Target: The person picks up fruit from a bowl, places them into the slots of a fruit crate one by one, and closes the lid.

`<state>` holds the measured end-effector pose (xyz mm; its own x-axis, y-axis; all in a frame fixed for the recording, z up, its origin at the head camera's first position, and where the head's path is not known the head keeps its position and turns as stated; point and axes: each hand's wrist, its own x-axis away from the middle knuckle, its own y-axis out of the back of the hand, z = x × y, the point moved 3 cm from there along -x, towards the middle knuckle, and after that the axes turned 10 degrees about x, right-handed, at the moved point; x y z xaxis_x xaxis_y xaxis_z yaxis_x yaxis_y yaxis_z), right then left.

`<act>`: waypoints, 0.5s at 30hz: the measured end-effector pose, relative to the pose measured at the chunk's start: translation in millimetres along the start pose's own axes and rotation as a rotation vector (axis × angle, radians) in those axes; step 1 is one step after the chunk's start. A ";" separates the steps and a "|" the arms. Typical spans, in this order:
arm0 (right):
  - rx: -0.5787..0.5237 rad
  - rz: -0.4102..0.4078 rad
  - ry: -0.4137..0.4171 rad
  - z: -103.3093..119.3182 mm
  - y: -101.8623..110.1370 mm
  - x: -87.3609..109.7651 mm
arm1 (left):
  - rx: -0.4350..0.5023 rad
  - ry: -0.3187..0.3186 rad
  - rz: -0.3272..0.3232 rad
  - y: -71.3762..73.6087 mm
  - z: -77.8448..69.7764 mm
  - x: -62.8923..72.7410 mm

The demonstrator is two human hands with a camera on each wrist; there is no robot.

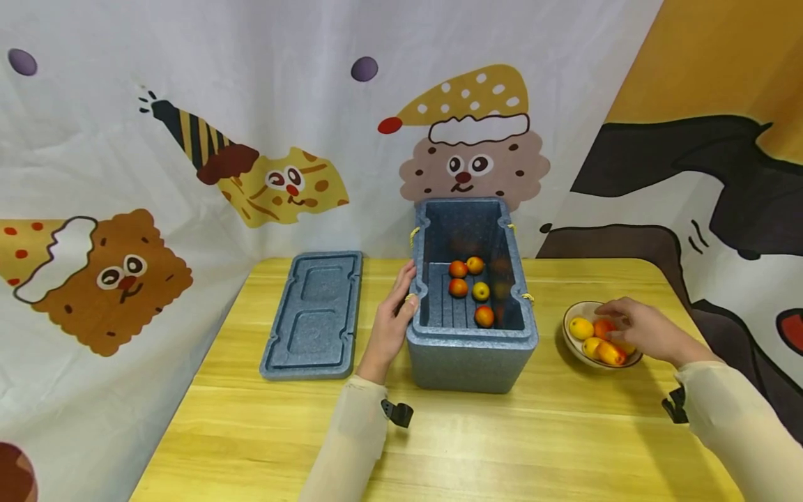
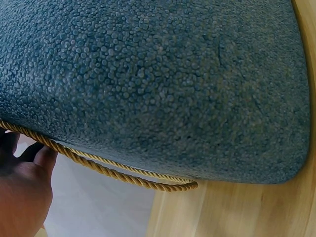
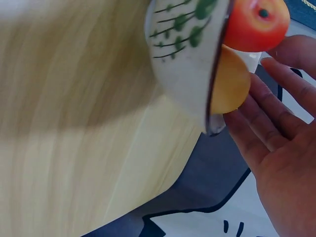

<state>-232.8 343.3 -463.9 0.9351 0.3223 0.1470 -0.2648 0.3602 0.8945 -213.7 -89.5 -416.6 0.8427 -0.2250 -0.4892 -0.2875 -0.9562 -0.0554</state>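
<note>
A grey-blue foam box (image 1: pixel 470 362) stands uncovered, with several small red-orange and yellow fruits (image 1: pixel 458 287) on its floor. My left hand (image 1: pixel 394 317) rests against the box's left side, its thumb at the rim. In the left wrist view its fingers lie by a gold rope (image 2: pixel 103 170) along the wall. To the right is a patterned bowl (image 3: pixel 180 74) with several fruits. My right hand (image 1: pixel 649 328) reaches over its right side, fingers spread. In the right wrist view, fingertips are right at a yellow-orange fruit (image 3: pixel 231 81), beside a red apple (image 3: pixel 259 22).
The box's grey lid (image 1: pixel 314 314) lies flat on the wooden table (image 1: pixel 464 446), left of the box. Behind the table hangs a cloth (image 1: pixel 301 42) printed with cartoon figures. Yellow rope loops (image 1: pixel 528 298) show at the box's rim.
</note>
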 end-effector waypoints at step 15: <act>0.130 0.017 0.065 -4.1 -19.2 5.5 | -0.015 0.012 -0.004 0.6 0.6 -0.3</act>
<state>-223.6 341.8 -482.1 0.9123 0.3853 0.1390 -0.2442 0.2392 0.9398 -214.3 -89.9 -417.0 0.8492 -0.2237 -0.4784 -0.2779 -0.9596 -0.0444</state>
